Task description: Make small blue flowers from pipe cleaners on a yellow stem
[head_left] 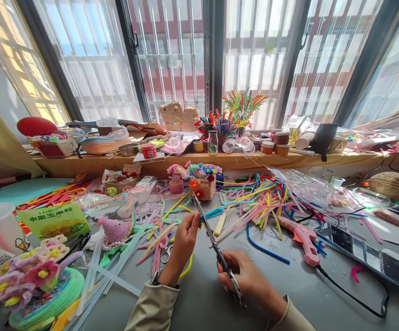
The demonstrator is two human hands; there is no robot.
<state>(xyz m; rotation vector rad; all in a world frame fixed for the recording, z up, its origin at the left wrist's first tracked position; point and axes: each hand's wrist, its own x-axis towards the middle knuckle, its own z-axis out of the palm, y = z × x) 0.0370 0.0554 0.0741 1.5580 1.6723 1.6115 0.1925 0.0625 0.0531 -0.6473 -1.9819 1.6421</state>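
Note:
Low over the middle of the table, my left hand [186, 243] pinches a short blue pipe cleaner [213, 213], whose fuzzy length points right. My right hand [243, 276] grips a pair of dark metal scissors [216, 248] by the handles. The blades reach up and left, crossing close to the blue pipe cleaner beside my left fingertips; whether they touch it I cannot tell. Beyond the hands stands a woven basket [204, 189] of small fuzzy flowers. A second pair of scissors [167, 254] lies partly hidden behind my left wrist.
A heap of colourful pipe cleaners [265, 197] spreads behind my right hand. To the right lie a pink glue gun [301, 239] with a black cord and a phone [368, 253]. Clear glue sticks [116, 278] and purple fuzzy flowers [30, 276] are at left. Craft items line the windowsill.

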